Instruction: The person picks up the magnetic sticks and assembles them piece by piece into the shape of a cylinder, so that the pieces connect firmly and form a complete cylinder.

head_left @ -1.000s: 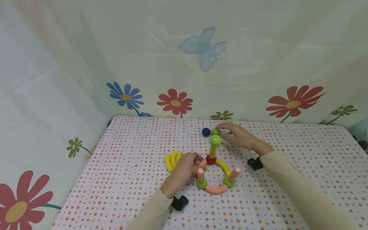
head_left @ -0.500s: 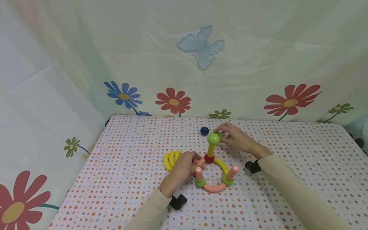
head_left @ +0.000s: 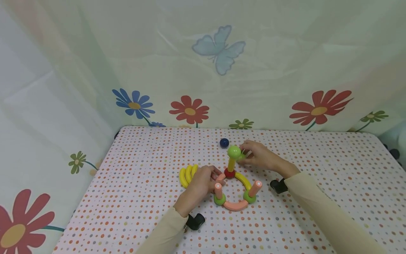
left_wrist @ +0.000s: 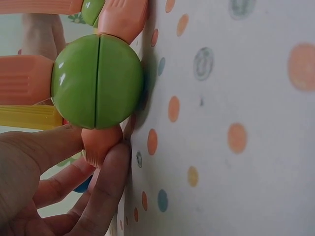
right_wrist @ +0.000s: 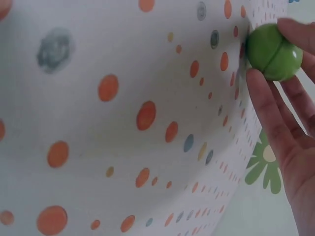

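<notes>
A ring of toy balls and curved sticks stands on the table. My left hand (head_left: pixel 202 181) pinches the pink curved stick (left_wrist: pixel 101 145) on its left side, thumb and fingers around it. In the ring are two green balls (head_left: pixel 220 199) with upright pink sticks (head_left: pixel 255 188), a front pink curved stick (head_left: pixel 235 205) and a yellow curved stick (head_left: pixel 243 181). From the red ball (head_left: pixel 229 173) at the back rises a yellow stick (head_left: pixel 232 164), topped by a light green ball (head_left: pixel 234 152). Behind it, my right hand (head_left: pixel 261 155) grips a loose green ball (right_wrist: pixel 273 51) close to the tabletop.
Several yellow curved sticks (head_left: pixel 188 175) lie side by side left of the ring. A dark blue ball (head_left: pixel 224 143) sits farther back. The dotted cloth (head_left: pixel 142 151) covers the table, and a printed curtain (head_left: pixel 279 70) hangs behind its far edge.
My right hand has taken hold of the loose green ball and drawn it away from the blue ball, nearer to the ring. The left hand keeps its grip. The head view has shifted slightly.
</notes>
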### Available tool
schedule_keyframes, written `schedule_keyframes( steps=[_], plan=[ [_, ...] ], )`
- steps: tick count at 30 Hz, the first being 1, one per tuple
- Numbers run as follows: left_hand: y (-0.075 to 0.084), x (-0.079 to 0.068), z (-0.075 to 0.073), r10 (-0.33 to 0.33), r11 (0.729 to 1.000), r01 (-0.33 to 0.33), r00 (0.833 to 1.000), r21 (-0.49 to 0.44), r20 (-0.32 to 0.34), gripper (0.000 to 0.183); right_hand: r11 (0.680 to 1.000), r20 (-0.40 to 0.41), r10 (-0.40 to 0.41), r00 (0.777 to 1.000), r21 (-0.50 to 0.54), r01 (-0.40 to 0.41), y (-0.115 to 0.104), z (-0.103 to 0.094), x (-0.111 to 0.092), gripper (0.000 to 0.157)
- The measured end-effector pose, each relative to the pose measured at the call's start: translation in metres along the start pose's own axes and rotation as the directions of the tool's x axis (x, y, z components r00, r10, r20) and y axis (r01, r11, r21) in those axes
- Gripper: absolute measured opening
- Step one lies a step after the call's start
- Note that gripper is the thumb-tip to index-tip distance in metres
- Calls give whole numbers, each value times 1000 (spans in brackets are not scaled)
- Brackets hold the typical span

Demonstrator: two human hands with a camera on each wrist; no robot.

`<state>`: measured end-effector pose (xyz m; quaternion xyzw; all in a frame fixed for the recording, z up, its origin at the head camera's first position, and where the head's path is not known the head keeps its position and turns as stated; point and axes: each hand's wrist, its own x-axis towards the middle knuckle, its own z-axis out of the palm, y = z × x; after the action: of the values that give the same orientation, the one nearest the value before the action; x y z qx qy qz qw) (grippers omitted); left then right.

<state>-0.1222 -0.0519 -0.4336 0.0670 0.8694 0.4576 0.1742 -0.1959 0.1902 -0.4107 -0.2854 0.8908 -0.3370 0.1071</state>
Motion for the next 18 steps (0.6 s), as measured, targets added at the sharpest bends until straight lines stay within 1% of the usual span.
schedule_keyframes(
  steps=[6,10,12,14,18],
  plan=[
    [-1,0,1,8,1000,-8,1000,4,-6,29,1000,15,18,1000,13,-19,-2,0,-5,28],
    [-1,1,2,22,1000,-22,1000,6,-12,29,999,2,32,999,8,-32,-9,-7,-14,30],
    [-2,2,2,27,1000,-27,1000,10,-16,29,999,-25,40,999,2,-40,-15,-13,-22,30],
    [-2,1,2,30,1000,-30,999,6,-16,29,999,-56,32,998,-11,-33,-23,-22,-33,30],
    [-3,0,0,28,1000,-28,1000,3,-13,29,998,-120,-28,992,-51,22,-43,-41,-59,31]
  ],
)
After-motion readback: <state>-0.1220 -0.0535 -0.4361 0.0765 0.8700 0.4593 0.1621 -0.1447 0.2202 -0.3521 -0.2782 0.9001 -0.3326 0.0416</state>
